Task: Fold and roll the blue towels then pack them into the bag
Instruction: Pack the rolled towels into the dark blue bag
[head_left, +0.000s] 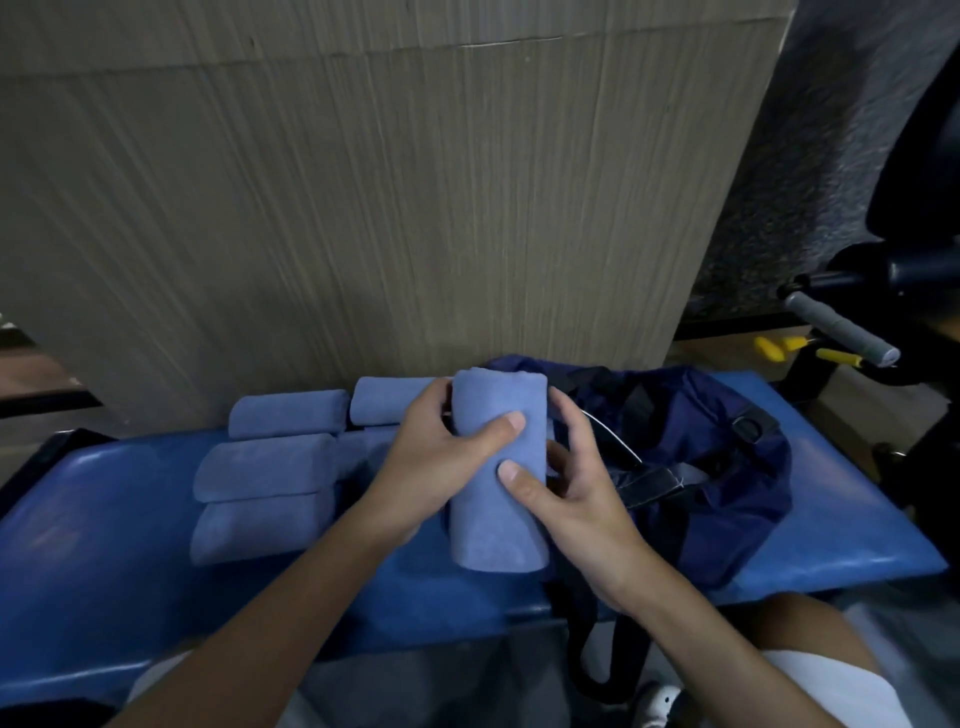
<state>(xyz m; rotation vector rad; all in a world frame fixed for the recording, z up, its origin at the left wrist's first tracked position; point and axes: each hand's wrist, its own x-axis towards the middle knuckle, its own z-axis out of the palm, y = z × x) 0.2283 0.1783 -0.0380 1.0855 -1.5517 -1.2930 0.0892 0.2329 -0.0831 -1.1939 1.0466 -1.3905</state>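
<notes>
A rolled blue towel (496, 525) stands lengthwise over the middle of the blue padded bench (852, 525). My left hand (441, 452) grips it from the left, thumb across its front. My right hand (566, 493) grips it from the right, thumb on the front and fingers behind. Several other rolled blue towels (270, 467) lie side by side on the bench to the left, with another roll (389, 400) behind my left hand. The dark navy bag (727, 467) lies open on the bench to the right, touching the held roll's right side.
A tall brown cardboard sheet (363, 208) rises directly behind the bench. At the right stands dark exercise equipment with a grey foam handle (841, 327) and yellow parts (779, 348). The bag's black straps (587, 660) hang over the bench's front edge.
</notes>
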